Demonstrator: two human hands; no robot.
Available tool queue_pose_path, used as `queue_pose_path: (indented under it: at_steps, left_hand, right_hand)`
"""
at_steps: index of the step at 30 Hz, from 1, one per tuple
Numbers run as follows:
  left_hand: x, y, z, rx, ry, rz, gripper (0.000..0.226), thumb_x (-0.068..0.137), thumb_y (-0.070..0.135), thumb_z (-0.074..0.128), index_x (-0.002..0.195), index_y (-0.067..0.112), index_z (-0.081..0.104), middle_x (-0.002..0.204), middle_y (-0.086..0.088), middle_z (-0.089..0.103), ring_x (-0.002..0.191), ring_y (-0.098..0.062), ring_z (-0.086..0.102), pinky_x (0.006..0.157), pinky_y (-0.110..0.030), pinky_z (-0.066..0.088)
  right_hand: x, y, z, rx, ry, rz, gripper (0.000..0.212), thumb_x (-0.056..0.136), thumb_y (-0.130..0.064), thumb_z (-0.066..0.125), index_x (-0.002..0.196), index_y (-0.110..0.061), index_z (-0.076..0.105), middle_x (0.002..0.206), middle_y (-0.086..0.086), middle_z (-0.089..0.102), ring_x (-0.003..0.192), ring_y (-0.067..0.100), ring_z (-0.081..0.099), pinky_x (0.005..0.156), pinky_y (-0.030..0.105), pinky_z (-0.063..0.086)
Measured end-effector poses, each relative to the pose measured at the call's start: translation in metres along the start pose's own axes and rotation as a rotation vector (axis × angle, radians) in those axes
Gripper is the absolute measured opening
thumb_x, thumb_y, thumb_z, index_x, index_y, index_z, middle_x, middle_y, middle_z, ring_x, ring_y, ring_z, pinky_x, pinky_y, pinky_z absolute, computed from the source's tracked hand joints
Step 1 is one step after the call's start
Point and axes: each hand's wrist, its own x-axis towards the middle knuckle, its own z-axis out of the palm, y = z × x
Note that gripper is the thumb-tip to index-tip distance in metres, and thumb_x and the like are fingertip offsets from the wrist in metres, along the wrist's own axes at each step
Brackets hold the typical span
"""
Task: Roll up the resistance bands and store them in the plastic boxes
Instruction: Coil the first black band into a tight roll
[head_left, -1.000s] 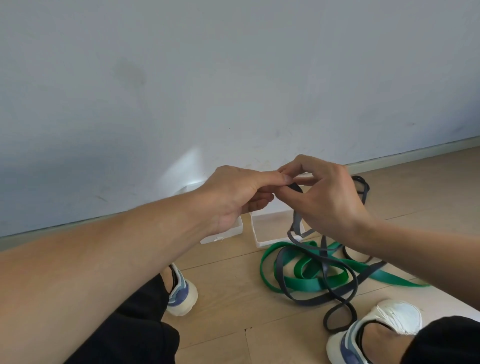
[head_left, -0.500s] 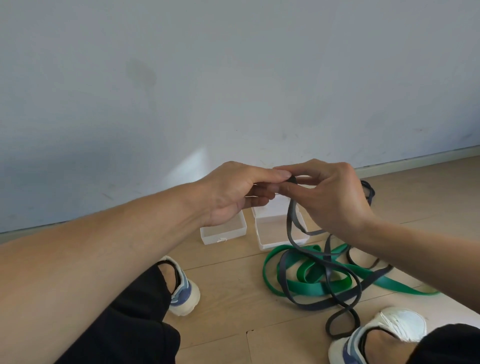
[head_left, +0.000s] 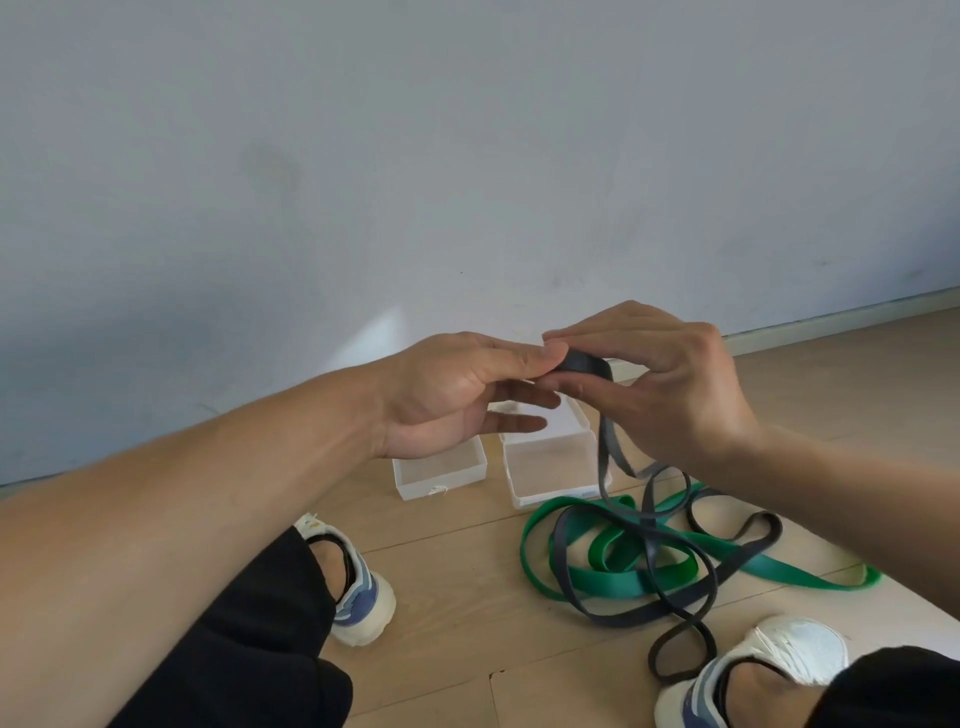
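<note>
Wooden floor (head_left: 447, 587) under two plastic boxes (head_left: 440, 470), tangled bands (head_left: 644, 561), shoes (head_left: 358, 592).

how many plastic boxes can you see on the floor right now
2. The left plastic box sits on the floor below the left hand. The right plastic box stands beside it, next to the green band. None other shows.
</note>
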Motion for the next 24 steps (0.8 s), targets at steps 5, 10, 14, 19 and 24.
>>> queue_pose_path:
  at_steps: [5,10,14,19,24]
  left_hand:
    - [0.001,-0.006,0.017,0.124,0.21,-0.003,0.049,0.067,0.044,0.086,0.104,0.011,0.08,0.101,0.002,0.078,0.093,-0.012,0.068,0.092,-0.033,0.059]
    - [0.004,-0.006,0.017,0.188,0.315,0.061,0.042,0.056,0.04,0.092,0.088,0.014,0.082,0.089,0.001,0.079,0.086,-0.01,0.07,0.088,-0.031,0.059]
    - [0.0,0.001,0.009,0.11,0.139,0.091,0.036,0.056,0.041,0.082,0.082,0.016,0.082,0.09,-0.001,0.078,0.09,-0.01,0.069,0.084,-0.026,0.051]
    - [-0.002,0.002,0.002,-0.001,-0.016,0.12,0.039,0.068,0.041,0.074,0.092,0.01,0.078,0.11,-0.008,0.072,0.101,-0.015,0.066,0.086,-0.026,0.054]
    - [-0.008,0.001,0.004,0.111,0.008,0.083,0.048,0.081,0.041,0.077,0.108,0.002,0.075,0.121,-0.015,0.072,0.104,-0.019,0.065,0.097,-0.034,0.053]
  right_hand:
    - [0.001,0.012,-0.005,-0.147,-0.042,-0.165,0.017,0.086,-0.022,0.081,0.096,-0.009,0.082,0.096,0.0,0.08,0.095,0.019,0.075,0.078,0.034,0.06]
    - [0.001,0.011,-0.005,-0.153,-0.043,-0.177,0.018,0.084,-0.02,0.083,0.098,-0.009,0.082,0.096,0.0,0.079,0.095,0.017,0.074,0.077,0.034,0.06]
    - [0.004,0.0,-0.009,0.044,-0.058,-0.003,0.027,0.076,-0.022,0.088,0.101,-0.016,0.08,0.102,-0.007,0.076,0.1,0.008,0.072,0.086,0.027,0.058]
    - [0.009,-0.01,-0.013,0.189,-0.064,0.075,0.032,0.075,-0.025,0.086,0.104,-0.021,0.076,0.105,-0.013,0.074,0.1,0.003,0.071,0.088,0.018,0.053]
    - [0.008,-0.01,-0.012,0.082,-0.066,0.039,0.02,0.075,-0.022,0.089,0.093,-0.02,0.08,0.096,-0.008,0.077,0.096,0.006,0.072,0.083,0.024,0.057]
